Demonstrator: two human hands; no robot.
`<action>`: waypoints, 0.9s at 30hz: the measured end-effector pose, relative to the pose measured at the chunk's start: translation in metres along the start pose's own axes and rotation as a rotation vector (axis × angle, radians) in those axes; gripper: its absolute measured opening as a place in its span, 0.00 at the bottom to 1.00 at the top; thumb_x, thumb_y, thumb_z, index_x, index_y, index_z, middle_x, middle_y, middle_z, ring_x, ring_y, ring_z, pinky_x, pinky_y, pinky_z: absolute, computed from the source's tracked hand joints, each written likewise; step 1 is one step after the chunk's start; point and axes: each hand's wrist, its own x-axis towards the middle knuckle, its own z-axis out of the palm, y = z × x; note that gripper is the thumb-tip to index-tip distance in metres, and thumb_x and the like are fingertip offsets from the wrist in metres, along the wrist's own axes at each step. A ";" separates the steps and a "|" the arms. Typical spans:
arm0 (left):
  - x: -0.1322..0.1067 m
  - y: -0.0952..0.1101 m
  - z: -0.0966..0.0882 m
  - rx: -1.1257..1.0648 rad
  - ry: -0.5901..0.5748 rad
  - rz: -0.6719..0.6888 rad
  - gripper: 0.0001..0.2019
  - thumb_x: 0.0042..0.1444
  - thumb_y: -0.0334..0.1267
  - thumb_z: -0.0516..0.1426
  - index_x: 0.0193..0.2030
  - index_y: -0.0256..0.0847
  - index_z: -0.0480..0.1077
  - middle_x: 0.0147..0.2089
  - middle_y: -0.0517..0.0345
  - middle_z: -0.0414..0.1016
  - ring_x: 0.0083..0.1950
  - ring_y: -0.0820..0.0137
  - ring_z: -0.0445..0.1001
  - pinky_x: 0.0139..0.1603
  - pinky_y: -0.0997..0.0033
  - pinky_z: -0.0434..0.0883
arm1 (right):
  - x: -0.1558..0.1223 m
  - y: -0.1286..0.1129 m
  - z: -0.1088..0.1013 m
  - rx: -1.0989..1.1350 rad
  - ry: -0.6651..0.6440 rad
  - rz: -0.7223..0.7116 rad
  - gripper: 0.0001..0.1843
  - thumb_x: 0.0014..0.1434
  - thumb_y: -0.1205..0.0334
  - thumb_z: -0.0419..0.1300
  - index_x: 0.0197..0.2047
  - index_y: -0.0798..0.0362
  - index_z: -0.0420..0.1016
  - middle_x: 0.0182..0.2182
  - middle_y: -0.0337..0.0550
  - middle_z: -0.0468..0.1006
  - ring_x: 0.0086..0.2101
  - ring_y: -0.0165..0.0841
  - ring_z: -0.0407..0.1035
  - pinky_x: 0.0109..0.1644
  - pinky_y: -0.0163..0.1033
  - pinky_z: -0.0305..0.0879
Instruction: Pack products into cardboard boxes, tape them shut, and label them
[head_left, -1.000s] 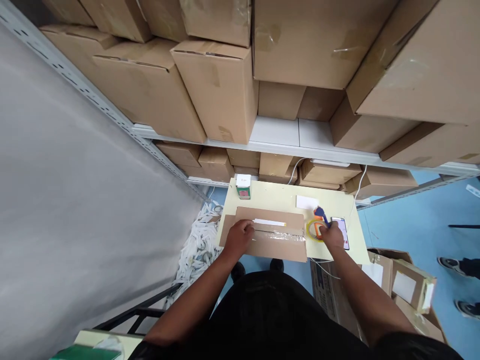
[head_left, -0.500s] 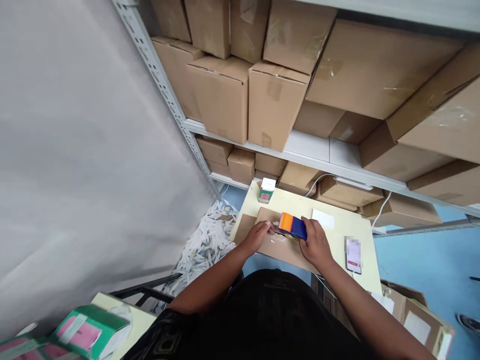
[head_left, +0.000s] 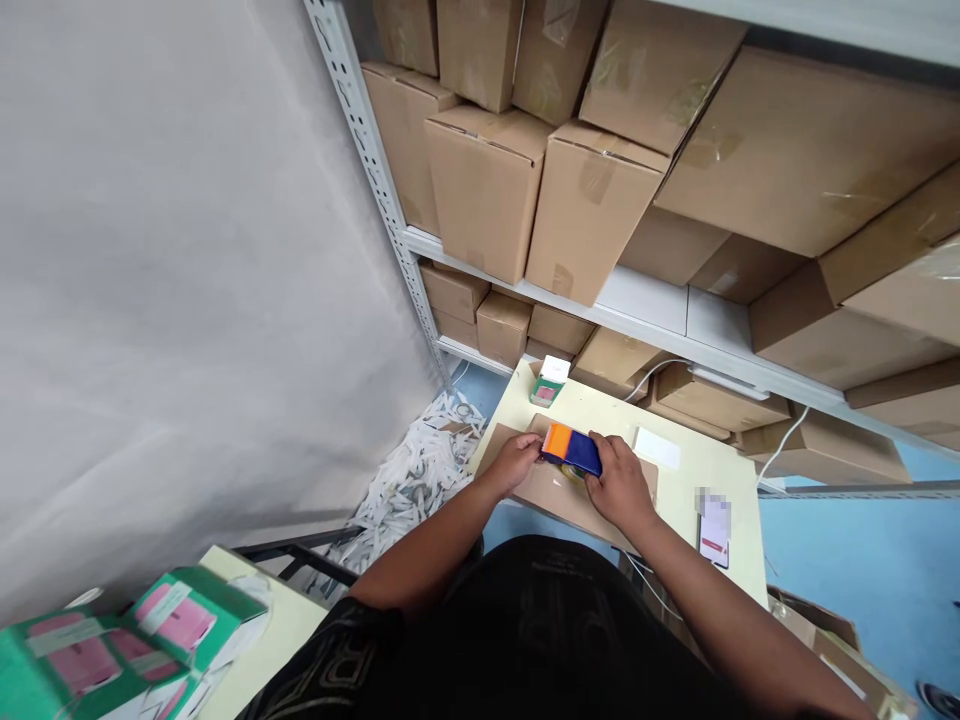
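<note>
My right hand (head_left: 621, 482) is wrapped round the blue end of an orange and blue tape dispenser (head_left: 581, 452). A yellowish tape roll shows below its body. The dispenser is over a flat brown cardboard box (head_left: 555, 492) on the cream table (head_left: 600, 397). At the dispenser's orange end, my left hand (head_left: 516, 462) has its fingers closed together, close to the toothed edge. What those fingers pinch, if anything, is too small to make out.
A green and white small box (head_left: 551, 381) stands at the table's back left. A white card (head_left: 657, 447) and a phone (head_left: 714, 530) lie on the right. Shelves (head_left: 480, 268) with cartons rise behind. Paper strips (head_left: 420, 465) cover the floor at left; green and pink boxes (head_left: 180, 615) sit lower left.
The tape dispenser and my right hand have shifted left over the cardboard, so its orange end is now right by my left fingers. The whole view has turned slightly left.
</note>
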 end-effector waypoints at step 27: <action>0.010 -0.012 -0.023 0.219 0.106 -0.078 0.11 0.62 0.46 0.55 0.37 0.41 0.73 0.24 0.63 0.72 0.24 0.72 0.67 0.28 0.73 0.64 | 0.009 -0.016 -0.006 -0.166 -0.150 -0.081 0.36 0.57 0.63 0.61 0.69 0.53 0.63 0.46 0.53 0.73 0.46 0.48 0.67 0.52 0.50 0.63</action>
